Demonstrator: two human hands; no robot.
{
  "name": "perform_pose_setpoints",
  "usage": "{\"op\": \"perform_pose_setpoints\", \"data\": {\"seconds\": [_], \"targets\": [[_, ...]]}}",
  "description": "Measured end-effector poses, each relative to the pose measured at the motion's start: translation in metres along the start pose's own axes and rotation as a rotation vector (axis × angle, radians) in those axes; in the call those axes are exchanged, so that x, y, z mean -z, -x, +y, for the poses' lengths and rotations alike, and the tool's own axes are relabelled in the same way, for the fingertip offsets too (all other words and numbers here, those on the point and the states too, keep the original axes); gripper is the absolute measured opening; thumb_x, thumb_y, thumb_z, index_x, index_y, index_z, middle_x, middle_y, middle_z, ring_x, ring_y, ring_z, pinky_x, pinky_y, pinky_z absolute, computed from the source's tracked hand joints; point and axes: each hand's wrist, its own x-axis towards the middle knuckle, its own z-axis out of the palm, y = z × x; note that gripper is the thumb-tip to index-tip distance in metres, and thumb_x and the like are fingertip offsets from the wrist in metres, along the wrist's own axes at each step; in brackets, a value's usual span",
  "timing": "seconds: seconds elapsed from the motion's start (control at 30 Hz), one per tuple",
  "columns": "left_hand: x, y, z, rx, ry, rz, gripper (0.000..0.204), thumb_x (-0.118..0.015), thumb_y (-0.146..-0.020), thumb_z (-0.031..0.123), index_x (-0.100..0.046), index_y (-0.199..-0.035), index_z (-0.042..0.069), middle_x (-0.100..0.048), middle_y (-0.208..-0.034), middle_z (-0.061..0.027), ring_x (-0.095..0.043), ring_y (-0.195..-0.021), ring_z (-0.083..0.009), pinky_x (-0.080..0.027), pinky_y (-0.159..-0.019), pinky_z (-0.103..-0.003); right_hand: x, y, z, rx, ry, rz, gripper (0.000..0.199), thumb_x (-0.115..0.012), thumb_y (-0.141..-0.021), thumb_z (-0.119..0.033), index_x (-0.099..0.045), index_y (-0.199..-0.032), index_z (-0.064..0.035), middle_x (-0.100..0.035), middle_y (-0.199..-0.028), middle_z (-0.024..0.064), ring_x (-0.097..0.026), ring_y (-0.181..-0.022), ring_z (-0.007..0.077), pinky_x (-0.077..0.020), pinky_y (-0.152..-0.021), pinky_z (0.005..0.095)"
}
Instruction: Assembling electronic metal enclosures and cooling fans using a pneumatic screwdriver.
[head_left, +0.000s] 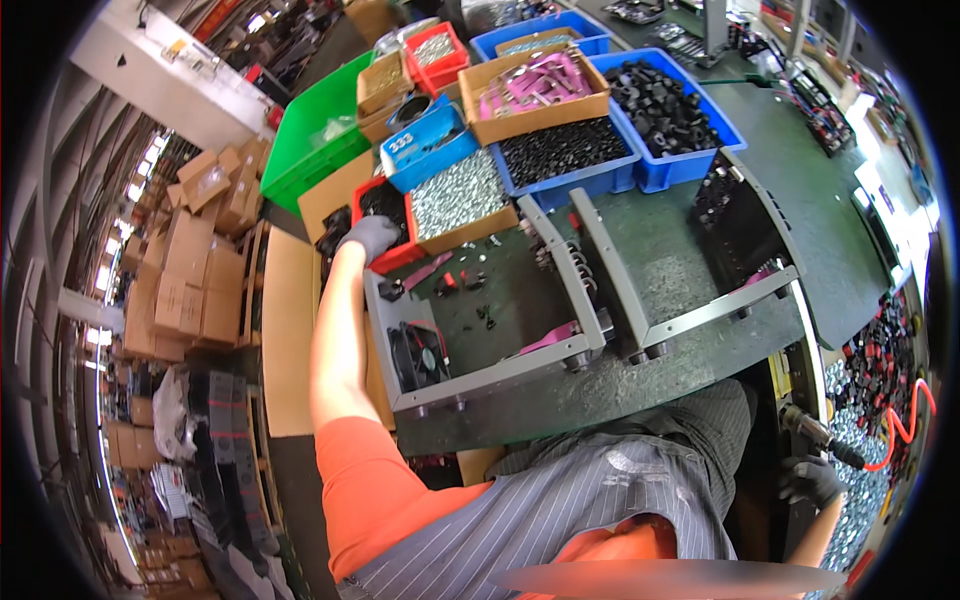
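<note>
1. Head view looks down on a dark green desk (690, 250) crowded with bins and 2 grey metal chassis.
2. Left hand (368, 237), in a grey glove, reaches forward into a small red bin (392, 255) of black parts at the far left of the desk; its grip is curled over the parts, but I cannot tell whether it is clenched on 1.
3. Right hand (810, 478), in a dark glove, hangs low at the right, beside the desk edge, its grip clenched around a pneumatic screwdriver (822, 437) with a coiled orange hose (908, 425) trailing off.
4. Just beside the red bin sits a cardboard box of silver screws (460, 195), and behind it a small blue bin (428, 147).
5. Near chassis (480, 375) lies directly before the person, holding a black fan (420, 352) at its left end and a pink bracket at its right.
6. Second chassis (700, 305) lies to its right, close alongside it.
7. Farther back stand a blue bin of black screws (565, 150), a box of pink brackets (540, 85) and a blue bin of black knobs (665, 105).
</note>
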Motion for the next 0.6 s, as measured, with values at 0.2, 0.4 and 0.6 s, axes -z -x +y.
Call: {"op": "perform_pose_setpoints", "data": {"seconds": [0.2,0.4,0.6], "targets": [[-0.004,0.013,-0.016,0.529,1.372,0.166,0.039,-0.051,-0.092,0.006,-0.058,-0.131,0.005,-0.069,-0.097,-0.0101,-0.065,-0.069,-0.0133,-0.052,-0.052,-0.024,0.058,0.020,-0.026,0.391,0.665,0.339,0.037,-0.069,-0.080,-0.030,-0.070,-0.100,0.0013,-0.071,-0.081,0.0152,-0.069,-0.066,0.0271,-0.0544,-0.057,0.0348],[-0.005,0.010,-0.031,0.691,1.559,0.195,0.021,-0.049,-0.101,0.028,-0.064,-0.108,0.017,-0.044,-0.063,0.0075,-0.035,-0.042,-0.0037,-0.028,-0.034,-0.018,0.025,0.017,-0.090,0.178,0.504,0.318,0.049,-0.073,-0.077,-0.037,-0.071,-0.107,0.0017,-0.071,-0.096,0.0101,-0.066,-0.086,0.0174,-0.0515,-0.082,0.0332],[0.000,0.010,-0.037,0.607,1.922,0.365,0.020,-0.055,-0.095,0.029,-0.064,-0.100,0.012,-0.054,-0.069,0.0027,-0.054,-0.057,-0.0110,-0.041,-0.042,-0.019,-0.054,0.030,-0.136,-0.172,1.096,0.227,0.096,-0.081,-0.062,-0.059,-0.051,-0.142,-0.0153,-0.065,-0.124,0.0162,-0.063,-0.114,0.0302,-0.0475,-0.098,0.0389]]}}
